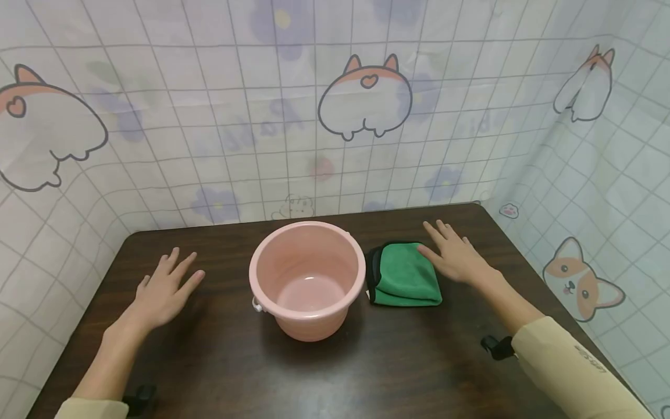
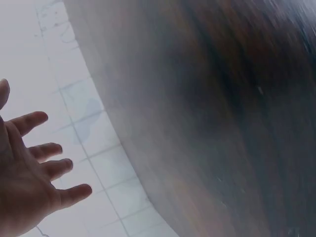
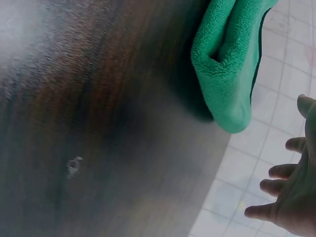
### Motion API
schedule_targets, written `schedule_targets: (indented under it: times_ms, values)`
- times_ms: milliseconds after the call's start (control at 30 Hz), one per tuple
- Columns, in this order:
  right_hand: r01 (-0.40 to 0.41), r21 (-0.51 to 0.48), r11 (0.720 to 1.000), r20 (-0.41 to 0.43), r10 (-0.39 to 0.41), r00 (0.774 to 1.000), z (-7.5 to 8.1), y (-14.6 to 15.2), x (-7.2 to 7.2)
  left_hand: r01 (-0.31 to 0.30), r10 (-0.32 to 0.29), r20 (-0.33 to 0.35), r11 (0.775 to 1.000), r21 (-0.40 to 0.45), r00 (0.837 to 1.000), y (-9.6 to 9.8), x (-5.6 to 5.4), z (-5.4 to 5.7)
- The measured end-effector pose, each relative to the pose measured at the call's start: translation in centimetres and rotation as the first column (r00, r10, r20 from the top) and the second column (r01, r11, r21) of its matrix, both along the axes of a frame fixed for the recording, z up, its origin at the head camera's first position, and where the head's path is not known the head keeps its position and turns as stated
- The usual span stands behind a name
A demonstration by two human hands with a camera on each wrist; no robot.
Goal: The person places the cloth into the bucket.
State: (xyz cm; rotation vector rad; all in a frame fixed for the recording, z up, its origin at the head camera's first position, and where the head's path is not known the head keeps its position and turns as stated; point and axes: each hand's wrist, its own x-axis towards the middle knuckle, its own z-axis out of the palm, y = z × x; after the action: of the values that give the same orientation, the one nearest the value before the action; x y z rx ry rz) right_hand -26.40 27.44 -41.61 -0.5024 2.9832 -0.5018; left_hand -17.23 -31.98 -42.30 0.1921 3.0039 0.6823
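Note:
A pink plastic bucket (image 1: 309, 326) stands upright on the dark wooden table, with nothing visible inside it. Just right of it lies a folded green cloth (image 1: 405, 276) with black edging; its thick folds also show in the right wrist view as a fuzzy green towel end (image 3: 224, 89). My left hand (image 1: 162, 294) hovers left of the bucket, fingers spread and holding nothing. Over the cloth's right edge in the head view, my right hand (image 1: 455, 256) is stretched out with spread fingers, its palm free. In the left wrist view the left hand (image 2: 34, 177) has nothing near its fingers.
The brown table (image 1: 209, 361) has its back edge against a white curtain (image 1: 251, 134) with a grid and cartoon animals, which also closes off both sides. A pale handle joint (image 1: 257, 305) sticks out on the bucket's left. Black straps (image 1: 497, 347) sit at the wrists.

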Motion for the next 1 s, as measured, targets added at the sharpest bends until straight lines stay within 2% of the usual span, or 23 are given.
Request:
schedule_targets:
  times_ms: [133,300,567,767,1000]
  values:
    - [0.007,-0.077,0.997,0.040,-0.004,0.999,-0.5,0.4,0.3,-0.001,0.002,-0.014,0.999,0.033,1.000,0.9,0.2,0.5]
    - [-0.014,-0.152,0.988,0.054,0.022,0.998,-0.9,0.5,0.7,-0.001,0.007,-0.066,0.996,0.094,0.998,2.1,0.5,1.2]
    - [0.006,-0.224,0.975,0.097,0.016,0.995,-1.0,0.3,1.5,0.068,-0.033,-0.167,0.976,0.209,0.985,4.2,1.0,2.3]
    - [0.030,-0.263,0.964,0.158,0.012,0.987,-1.2,0.2,1.8,0.098,-0.050,-0.199,0.966,0.241,0.979,5.6,1.0,2.1]
    - [0.051,-0.276,0.960,0.201,0.006,0.979,-1.2,-0.1,2.1,0.127,-0.042,-0.258,0.938,0.323,0.965,7.4,1.4,2.0]
